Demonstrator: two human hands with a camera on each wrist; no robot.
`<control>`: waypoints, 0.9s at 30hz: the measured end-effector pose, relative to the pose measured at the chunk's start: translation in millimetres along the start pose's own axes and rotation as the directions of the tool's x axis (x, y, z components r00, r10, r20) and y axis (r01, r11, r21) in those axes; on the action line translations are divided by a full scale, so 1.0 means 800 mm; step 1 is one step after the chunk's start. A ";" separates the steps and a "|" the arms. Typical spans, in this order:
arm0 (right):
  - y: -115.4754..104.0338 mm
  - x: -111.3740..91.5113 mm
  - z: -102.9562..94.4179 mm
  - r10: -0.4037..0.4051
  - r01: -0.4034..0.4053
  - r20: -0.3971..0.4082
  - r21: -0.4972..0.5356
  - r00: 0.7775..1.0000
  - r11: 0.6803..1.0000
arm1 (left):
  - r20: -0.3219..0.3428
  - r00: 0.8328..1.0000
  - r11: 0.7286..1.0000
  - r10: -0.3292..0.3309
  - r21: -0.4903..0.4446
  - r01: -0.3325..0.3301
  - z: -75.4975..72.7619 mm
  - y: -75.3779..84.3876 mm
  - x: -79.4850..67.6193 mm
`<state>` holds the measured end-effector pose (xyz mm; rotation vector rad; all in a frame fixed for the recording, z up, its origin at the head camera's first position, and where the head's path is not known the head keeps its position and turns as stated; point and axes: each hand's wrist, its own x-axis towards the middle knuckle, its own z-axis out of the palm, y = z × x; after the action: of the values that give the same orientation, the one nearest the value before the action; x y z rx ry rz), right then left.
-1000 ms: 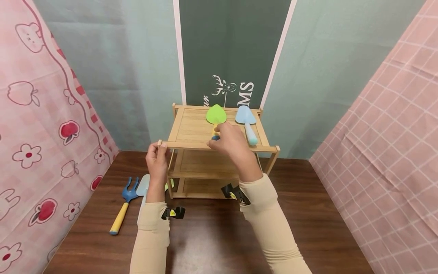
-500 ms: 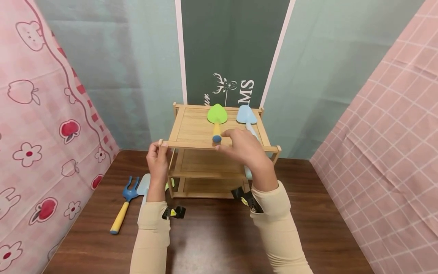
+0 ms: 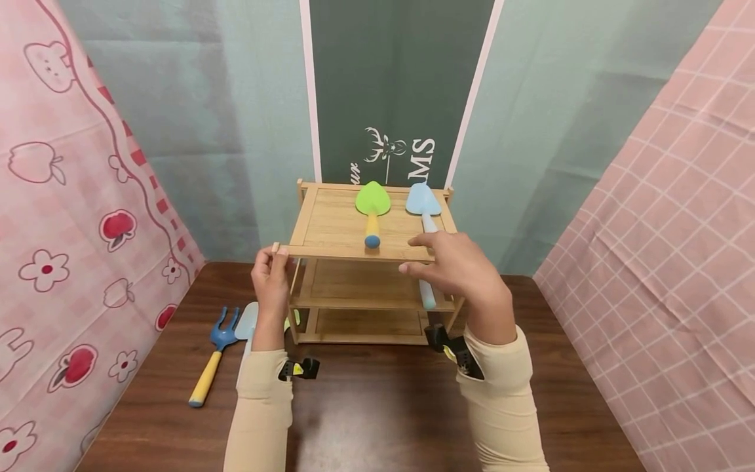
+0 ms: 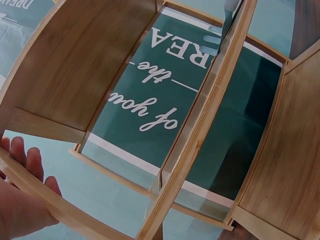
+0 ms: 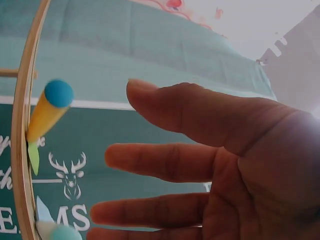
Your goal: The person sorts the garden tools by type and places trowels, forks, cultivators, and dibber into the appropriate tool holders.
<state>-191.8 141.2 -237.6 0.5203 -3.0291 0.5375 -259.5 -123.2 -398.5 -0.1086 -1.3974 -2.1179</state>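
Note:
My left hand (image 3: 271, 277) grips the front left corner of a three-tier wooden shelf rack (image 3: 330, 252); the left wrist view shows its fingers curled round the wood. A trowel with a green blade (image 3: 373, 198) and yellow, blue-tipped handle lies on the top tier. Right of it lies a light blue trowel (image 3: 423, 199), its handle end hidden behind my right hand (image 3: 466, 265). That hand holds nothing, fingers spread at the front right edge. Below it, a light blue handle (image 3: 427, 295) pokes out from the middle tier; pale blue tines (image 4: 212, 42) show inside the rack.
Left of the rack, a blue fork (image 3: 223, 335) with a yellow handle lies on the brown table (image 3: 366, 406). Beside it is a pale blue tool (image 3: 246, 321), and a green piece (image 3: 292, 320) is partly hidden by my left wrist. Cloth hangs on three sides.
My right hand has let go of the green trowel's handle and moved right and back toward me. The trowel stays on the top tier, and my left hand has kept its hold.

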 end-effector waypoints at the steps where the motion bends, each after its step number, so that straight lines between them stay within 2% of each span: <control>1: 0.003 -0.002 -0.001 0.005 -0.005 -0.006 0.004 1.000 1.000 | 0.000 1.000 1.000 0.000 0.001 0.000 0.000 0.000 0.000; 7: 0.023 -0.009 -0.004 0.025 -0.025 -0.052 0.001 0.998 1.000 | -0.003 1.000 1.000 -0.008 0.003 0.008 0.000 0.001 0.000; 18: 0.068 -0.018 -0.001 -0.045 0.048 -0.115 0.018 0.992 0.999 | -0.008 1.000 1.000 -0.007 0.013 0.007 0.001 0.000 -0.001; 22: 0.082 -0.021 0.002 -0.078 0.080 -0.164 0.009 0.983 0.997 | -0.005 1.000 1.000 -0.001 0.015 0.002 0.001 0.000 -0.001; 27: 0.099 -0.020 0.012 -0.103 0.112 -0.253 0.019 0.962 0.994 | -0.005 1.000 1.000 0.008 0.016 -0.008 0.001 -0.001 -0.001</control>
<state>-202.6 213.1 -274.3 0.5668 -2.7390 0.5984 -259.3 -122.4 -399.0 -0.1020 -1.4084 -2.0983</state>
